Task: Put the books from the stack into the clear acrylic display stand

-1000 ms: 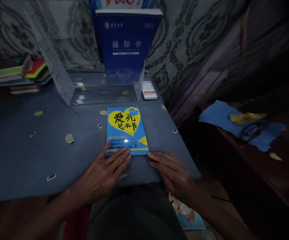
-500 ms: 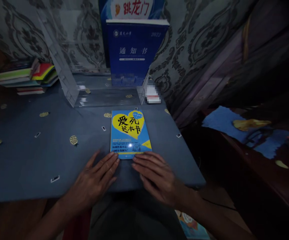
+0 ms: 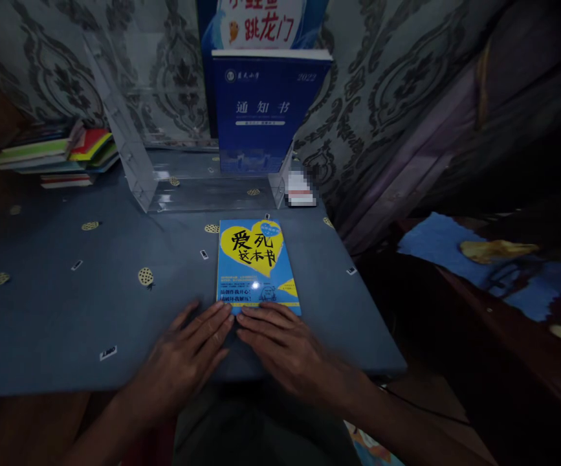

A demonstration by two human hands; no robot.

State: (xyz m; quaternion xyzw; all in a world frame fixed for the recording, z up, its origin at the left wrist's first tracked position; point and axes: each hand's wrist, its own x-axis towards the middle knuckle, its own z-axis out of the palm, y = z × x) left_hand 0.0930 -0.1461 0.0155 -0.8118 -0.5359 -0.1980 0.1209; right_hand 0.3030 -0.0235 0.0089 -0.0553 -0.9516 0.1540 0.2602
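Note:
A blue book (image 3: 255, 268) with a yellow heart on its cover lies closed and flat near the table's front edge. My left hand (image 3: 187, 353) rests at its lower left corner, fingers stretched out, the tips on the cover's edge. From the right, my right hand (image 3: 287, 343) lies along the book's lower edge, its fingers extended and covering part of that edge. The fingertips of both hands almost meet. Neither hand grips anything.
Behind the book, a clear acrylic stand (image 3: 187, 194) holds an upright dark blue book (image 3: 263, 116) before a taller picture book (image 3: 261, 26). Stacked books (image 3: 52, 152) lie at the back left. A blue cloth (image 3: 435, 252) is at the right, beyond the edge of the table (image 3: 66, 323).
My right hand has slid left along the book's lower edge, closer to my left hand. The whole view has shifted slightly; the book stays on the table.

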